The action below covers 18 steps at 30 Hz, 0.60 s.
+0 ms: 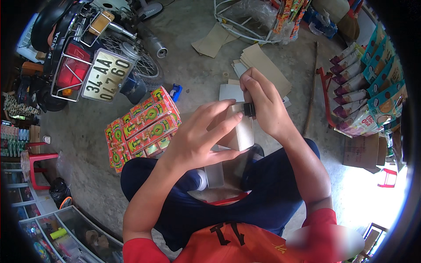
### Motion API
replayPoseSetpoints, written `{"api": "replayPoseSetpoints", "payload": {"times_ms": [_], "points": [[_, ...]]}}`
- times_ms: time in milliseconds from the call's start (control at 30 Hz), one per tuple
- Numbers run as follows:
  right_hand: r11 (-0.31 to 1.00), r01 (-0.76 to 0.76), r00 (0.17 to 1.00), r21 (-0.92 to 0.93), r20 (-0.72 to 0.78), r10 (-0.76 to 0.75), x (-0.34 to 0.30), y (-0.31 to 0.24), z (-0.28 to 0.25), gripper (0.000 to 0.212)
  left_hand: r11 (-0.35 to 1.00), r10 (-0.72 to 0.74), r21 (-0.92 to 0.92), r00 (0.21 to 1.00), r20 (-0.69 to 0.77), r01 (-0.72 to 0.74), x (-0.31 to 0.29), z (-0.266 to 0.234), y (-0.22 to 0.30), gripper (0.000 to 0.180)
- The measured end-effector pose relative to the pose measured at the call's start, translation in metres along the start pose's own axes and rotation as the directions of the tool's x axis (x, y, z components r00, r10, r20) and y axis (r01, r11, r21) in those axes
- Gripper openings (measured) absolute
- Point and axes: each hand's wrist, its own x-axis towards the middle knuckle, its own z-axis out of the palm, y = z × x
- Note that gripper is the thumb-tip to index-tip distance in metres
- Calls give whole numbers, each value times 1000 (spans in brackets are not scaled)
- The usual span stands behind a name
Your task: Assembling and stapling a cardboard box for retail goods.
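My left hand [195,133] grips a small light-brown cardboard box [242,133] in front of my knees, its fingers spread over the near and upper sides. Beside the box's upper right corner, my right hand [266,103] is closed around a small black block-shaped thing [249,109]. Most of that black thing is hidden by the fingers, so its kind does not show. It seems to touch the box or sit right against it. On the floor to the left lie several red and green printed cartons [144,127] in a block.
A blue tape dispenser [175,93] lies behind the cartons, near a parked motorbike [105,57]. Flat cardboard sheets [263,65] are spread ahead. A whitish translucent container [214,175] sits between my feet. Snack bags [368,87] hang at right; a glass case [70,228] stands lower left.
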Motion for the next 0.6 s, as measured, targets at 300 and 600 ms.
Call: {"api": "replayPoseSetpoints", "payload": {"times_ms": [300,600], "points": [[1000,10,1000,-19,3,-10,0,1,0,30,1000,-5,19,1000,12,5,1,-2,0,73],[1000,-20,1000,-16,0,20,0,-2,1,33,1000,-9,27,1000,6,9,2,-3,1,73]]}}
